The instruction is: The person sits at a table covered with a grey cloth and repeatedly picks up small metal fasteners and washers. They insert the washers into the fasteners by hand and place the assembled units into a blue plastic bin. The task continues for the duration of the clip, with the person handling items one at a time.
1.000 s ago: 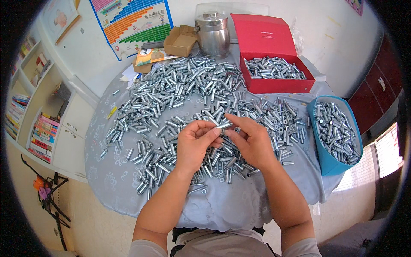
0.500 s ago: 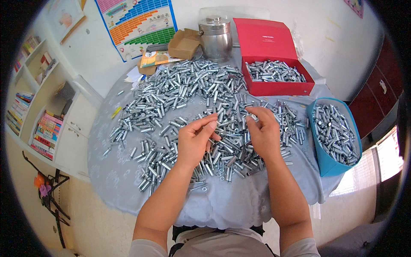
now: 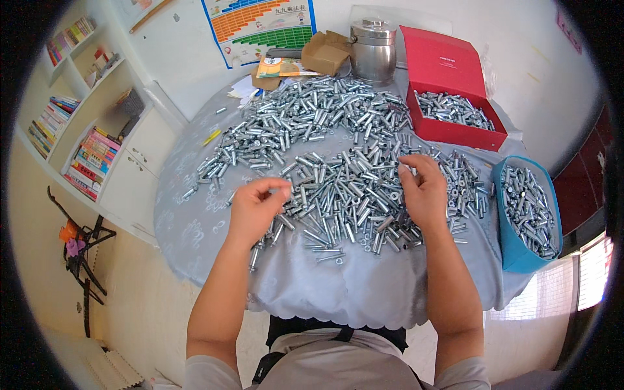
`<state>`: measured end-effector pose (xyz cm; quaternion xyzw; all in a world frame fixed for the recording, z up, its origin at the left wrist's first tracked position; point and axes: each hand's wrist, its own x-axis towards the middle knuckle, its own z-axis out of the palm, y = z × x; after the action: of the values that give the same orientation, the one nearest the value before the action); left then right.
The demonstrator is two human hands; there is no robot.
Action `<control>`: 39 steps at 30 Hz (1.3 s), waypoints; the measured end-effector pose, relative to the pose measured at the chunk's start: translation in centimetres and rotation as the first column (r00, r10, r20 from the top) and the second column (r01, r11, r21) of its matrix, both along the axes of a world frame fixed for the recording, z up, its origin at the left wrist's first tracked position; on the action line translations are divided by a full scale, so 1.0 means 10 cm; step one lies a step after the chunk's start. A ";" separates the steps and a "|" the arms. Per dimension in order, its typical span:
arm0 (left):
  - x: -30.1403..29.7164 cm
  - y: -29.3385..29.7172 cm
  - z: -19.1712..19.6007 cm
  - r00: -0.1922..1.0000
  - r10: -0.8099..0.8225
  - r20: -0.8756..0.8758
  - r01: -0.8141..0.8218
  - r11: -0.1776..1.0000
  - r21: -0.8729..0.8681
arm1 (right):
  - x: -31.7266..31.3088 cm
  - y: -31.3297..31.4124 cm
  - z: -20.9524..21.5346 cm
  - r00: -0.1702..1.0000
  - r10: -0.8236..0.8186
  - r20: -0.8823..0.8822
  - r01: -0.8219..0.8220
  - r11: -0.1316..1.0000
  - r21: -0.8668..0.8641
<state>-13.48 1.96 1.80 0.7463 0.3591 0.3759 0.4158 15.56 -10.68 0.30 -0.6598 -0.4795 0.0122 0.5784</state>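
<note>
Metal sleeve bolts [image 3: 354,188], silvery and tube-shaped, lie in a wide loose heap on the table. Over the heap's near left edge is my left hand [image 3: 255,209], its thumb and index finger pinched together. A pale glint shows at those fingertips, too small to name. My right hand [image 3: 427,195] is over the right part of the heap, fingers curled and thumb close to the index finger. Whatever its fingertips may hold cannot be made out against the bolts behind. Several small washers [image 3: 338,261] lie at the heap's near edge.
At the back right stands an open red box [image 3: 458,133] of bolts, with a blue fabric bin [image 3: 530,257] of bolts nearer me. A steel pot [image 3: 373,55], a small cardboard box [image 3: 325,55] and a yellow pen-like object [image 3: 212,137] are on the grey tablecloth [image 3: 188,227].
My hands have moved apart; the left has gone left, from the middle of the heap to its edge. The whole view has shifted, so the table sits farther right.
</note>
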 end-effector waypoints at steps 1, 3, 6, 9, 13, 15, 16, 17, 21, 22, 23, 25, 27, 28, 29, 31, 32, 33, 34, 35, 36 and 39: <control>-0.07 -0.02 -0.04 0.990 -0.037 -0.133 0.058 0.985 0.160 | -0.03 0.00 0.01 1.000 0.001 0.011 -0.001 1.000 -0.004; -0.18 -0.11 -0.04 0.918 -0.051 -0.392 0.150 0.962 0.227 | -0.09 0.00 0.02 0.999 0.002 0.032 -0.001 1.000 -0.011; -0.23 -0.20 -0.11 0.812 -0.016 -0.583 0.324 0.844 0.428 | -0.14 0.03 0.02 0.999 0.005 0.037 -0.006 1.000 0.015; -0.16 -0.23 -0.07 0.770 0.005 -0.638 0.391 0.787 0.478 | -0.14 0.01 0.01 0.999 0.006 0.054 -0.008 1.000 0.023; -0.05 -0.17 -0.05 0.602 0.022 -0.798 0.526 0.741 0.417 | -0.11 0.02 -0.02 1.000 0.006 0.011 -0.007 0.998 0.060; -0.06 -0.11 -0.08 0.568 0.012 -0.823 0.582 0.701 0.412 | -0.11 0.01 -0.01 1.000 0.014 -0.013 -0.013 0.998 0.066; -0.07 -0.09 -0.06 0.596 -0.017 -0.803 0.582 0.698 0.417 | -0.11 0.01 -0.01 1.000 0.014 -0.019 -0.012 0.998 0.062; -0.08 -0.07 -0.02 0.623 -0.048 -0.781 0.582 0.695 0.421 | -0.10 0.00 -0.01 1.000 0.012 -0.024 -0.010 0.998 0.057; 0.18 -0.15 0.25 0.835 -0.258 -0.486 0.372 0.916 0.152 | -0.08 -0.01 0.02 0.997 0.002 -0.071 0.004 0.996 0.084; 0.24 -0.09 0.11 0.901 -0.321 -0.293 0.346 0.938 0.036 | -0.11 0.00 0.05 0.998 -0.013 -0.065 0.018 0.996 0.083; 0.40 -0.12 0.11 0.930 -0.361 -0.069 0.358 0.932 -0.059 | -0.10 0.00 0.04 0.989 0.020 -0.145 -0.010 0.998 0.066; 0.79 -0.20 0.13 0.862 -0.333 0.382 0.438 0.869 -0.231 | -0.07 -0.02 -0.01 0.951 0.073 -0.302 -0.065 0.997 0.038; 1.04 -0.23 0.13 0.834 -0.293 0.467 0.450 0.852 -0.268 | -0.03 -0.03 0.03 0.921 0.130 -0.368 -0.138 0.990 0.006; 1.13 -0.23 0.08 0.834 -0.279 0.477 0.448 0.846 -0.288 | -0.01 -0.06 0.08 0.911 0.139 -0.388 -0.171 0.984 -0.047; 1.22 -0.24 0.04 0.833 -0.265 0.485 0.446 0.840 -0.308 | 0.01 -0.08 0.12 0.900 0.148 -0.409 -0.205 0.974 -0.099; 1.35 -0.29 0.00 0.821 -0.215 0.528 0.434 0.836 -0.335 | 0.04 -0.09 0.15 0.870 0.204 -0.449 -0.271 0.959 -0.088; 1.39 -0.30 -0.02 0.815 -0.195 0.546 0.438 0.823 -0.361 | 0.06 -0.10 0.15 0.858 0.216 -0.466 -0.297 0.949 -0.106; 1.42 -0.31 -0.04 0.809 -0.172 0.562 0.441 0.810 -0.386 | 0.08 -0.10 0.15 0.845 0.229 -0.483 -0.324 0.938 -0.123; 1.43 -0.30 -0.06 0.815 -0.169 0.554 0.426 0.823 -0.376 | 0.09 -0.10 0.15 0.814 0.243 -0.528 -0.340 0.936 -0.094; 1.43 -0.29 -0.08 0.833 -0.171 0.526 0.411 0.829 -0.380 | 0.09 -0.11 0.18 0.771 0.246 -0.588 -0.358 0.930 -0.080; 1.42 -0.29 -0.10 0.850 -0.172 0.498 0.394 0.835 -0.384 | 0.08 -0.12 0.21 0.722 0.250 -0.645 -0.377 0.924 -0.065; 1.42 -0.27 -0.11 0.848 -0.142 0.511 0.382 0.832 -0.402 | 0.06 -0.11 0.17 0.702 0.287 -0.652 -0.361 0.932 0.021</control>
<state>0.69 -0.78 0.70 0.5486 0.2244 0.3758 0.7124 16.21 -11.78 2.03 -0.5503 -0.3584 0.3655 0.6596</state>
